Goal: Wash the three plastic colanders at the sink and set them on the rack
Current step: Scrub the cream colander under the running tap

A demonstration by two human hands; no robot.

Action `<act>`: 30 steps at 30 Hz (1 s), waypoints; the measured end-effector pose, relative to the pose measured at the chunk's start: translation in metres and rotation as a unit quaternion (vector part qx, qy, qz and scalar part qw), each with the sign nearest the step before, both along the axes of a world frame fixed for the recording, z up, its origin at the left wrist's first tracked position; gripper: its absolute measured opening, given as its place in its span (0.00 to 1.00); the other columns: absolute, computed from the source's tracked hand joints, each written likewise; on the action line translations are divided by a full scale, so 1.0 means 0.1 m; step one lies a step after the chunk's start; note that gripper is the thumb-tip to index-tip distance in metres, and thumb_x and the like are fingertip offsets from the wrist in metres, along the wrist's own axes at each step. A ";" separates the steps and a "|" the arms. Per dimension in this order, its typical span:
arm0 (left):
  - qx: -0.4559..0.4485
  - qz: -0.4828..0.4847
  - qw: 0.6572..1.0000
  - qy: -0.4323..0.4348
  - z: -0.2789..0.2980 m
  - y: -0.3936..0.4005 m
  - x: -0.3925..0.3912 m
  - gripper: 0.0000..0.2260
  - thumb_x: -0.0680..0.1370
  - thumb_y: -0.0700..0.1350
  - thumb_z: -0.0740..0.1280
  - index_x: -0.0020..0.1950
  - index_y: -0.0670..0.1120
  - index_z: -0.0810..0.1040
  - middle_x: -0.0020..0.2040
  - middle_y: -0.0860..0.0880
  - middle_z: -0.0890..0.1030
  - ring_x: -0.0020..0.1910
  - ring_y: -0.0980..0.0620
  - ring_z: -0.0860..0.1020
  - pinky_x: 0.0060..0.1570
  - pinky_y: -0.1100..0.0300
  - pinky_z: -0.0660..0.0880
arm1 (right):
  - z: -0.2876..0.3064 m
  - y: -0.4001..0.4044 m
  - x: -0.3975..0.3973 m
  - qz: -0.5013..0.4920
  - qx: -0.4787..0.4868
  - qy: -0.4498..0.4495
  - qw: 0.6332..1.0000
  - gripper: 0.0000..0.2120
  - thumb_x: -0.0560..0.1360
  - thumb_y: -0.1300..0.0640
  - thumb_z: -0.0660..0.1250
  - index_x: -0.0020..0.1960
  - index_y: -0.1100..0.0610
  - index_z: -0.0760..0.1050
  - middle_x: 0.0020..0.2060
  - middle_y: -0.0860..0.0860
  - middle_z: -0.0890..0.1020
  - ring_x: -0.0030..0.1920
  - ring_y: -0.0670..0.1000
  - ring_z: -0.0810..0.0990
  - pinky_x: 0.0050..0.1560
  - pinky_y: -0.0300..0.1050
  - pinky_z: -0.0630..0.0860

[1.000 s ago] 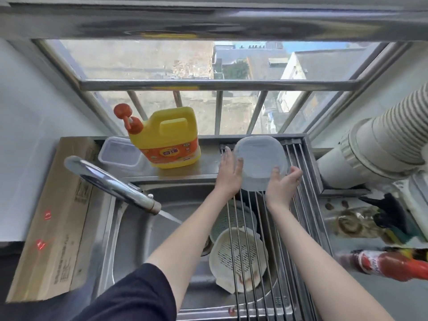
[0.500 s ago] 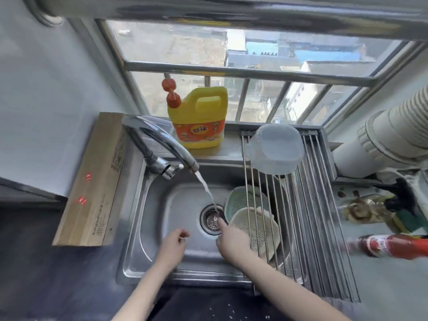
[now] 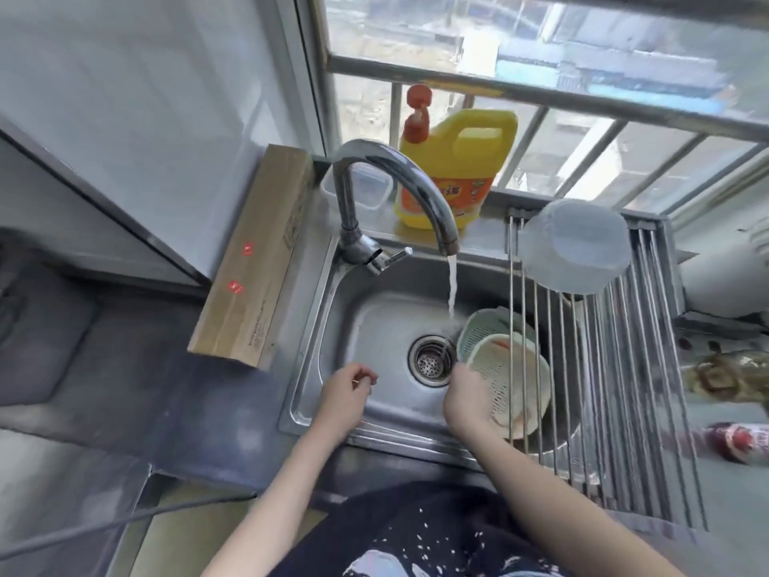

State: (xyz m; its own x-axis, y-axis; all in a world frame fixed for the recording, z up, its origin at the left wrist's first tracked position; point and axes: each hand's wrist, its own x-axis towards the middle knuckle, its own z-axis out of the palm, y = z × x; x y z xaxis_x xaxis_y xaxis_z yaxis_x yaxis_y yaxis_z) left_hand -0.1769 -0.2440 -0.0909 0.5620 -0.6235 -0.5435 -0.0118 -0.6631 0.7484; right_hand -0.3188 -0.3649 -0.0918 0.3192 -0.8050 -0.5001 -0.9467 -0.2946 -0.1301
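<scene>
The right hand is gripping the cream perforated plastic colander beside the round steel drain, under the steel rod rack; lifting could be snagging it there. The left hand is hanging loosely curled, holding nothing.

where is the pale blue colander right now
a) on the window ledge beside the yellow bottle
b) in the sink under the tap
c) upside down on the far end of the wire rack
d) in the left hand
c: the pale blue colander sits upside down on the far end of the rack, apart from both hands, while the other two are in the sink.
</scene>
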 end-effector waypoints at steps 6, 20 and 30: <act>0.023 0.062 0.969 0.236 0.24 -0.36 -0.03 0.09 0.78 0.55 0.61 0.52 0.51 0.73 0.52 0.49 0.75 0.47 0.48 0.78 0.44 0.57 0.74 | 0.40 0.25 0.16 0.263 -0.046 0.035 0.963 0.14 0.75 0.70 0.58 0.59 0.59 0.72 0.52 0.57 0.80 0.51 0.60 0.80 0.41 0.49 0.71; 0.048 0.056 0.951 0.300 0.37 -0.55 0.42 0.18 0.75 0.62 0.63 0.57 0.51 0.72 0.51 0.44 0.81 0.50 0.44 0.80 0.47 0.48 0.80 | 0.49 -0.12 0.22 0.493 -0.128 0.011 0.860 0.09 0.66 0.68 0.69 0.43 0.58 0.82 0.42 0.53 0.82 0.47 0.55 0.79 0.50 0.48 0.76; -0.003 0.099 0.958 0.268 0.36 -0.60 0.51 0.22 0.73 0.64 0.64 0.54 0.47 0.81 0.47 0.43 0.85 0.47 0.44 0.83 0.51 0.48 0.80 | 0.55 -0.42 0.14 0.415 0.089 -0.152 0.892 0.08 0.71 0.63 0.63 0.37 0.57 0.79 0.67 0.48 0.75 0.65 0.49 0.73 0.57 0.43 0.74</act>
State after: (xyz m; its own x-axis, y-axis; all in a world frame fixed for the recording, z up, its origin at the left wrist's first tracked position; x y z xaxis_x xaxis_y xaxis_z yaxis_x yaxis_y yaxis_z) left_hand -0.1261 -0.3044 -0.0548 0.3111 -0.5380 -0.7834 0.5003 -0.6081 0.6163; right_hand -0.3045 -0.4066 -0.0366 0.9117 -0.1436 -0.3848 -0.3239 -0.8274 -0.4588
